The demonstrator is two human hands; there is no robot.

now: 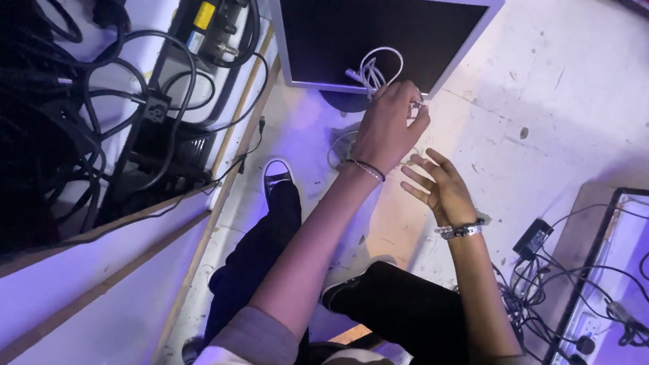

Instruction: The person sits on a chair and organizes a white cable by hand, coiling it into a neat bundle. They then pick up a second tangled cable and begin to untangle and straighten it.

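A small yellow label [204,15] sits on the far dark box [217,18]. The left hand [387,126] pinches a coiled white cable [374,69] lying on the monitor [381,30]. The right hand [436,186] hovers just nearer, fingers spread.

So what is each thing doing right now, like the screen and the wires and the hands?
Monitor: lying face up on the floor, screen dark.
White cable: looped on the screen, one end pinched by the left hand.
Left hand: closed on the white cable.
Right hand: open, fingers spread, holding nothing.
Black cables: tangled in the box at left.
Black adapter: lying on the floor, wired.
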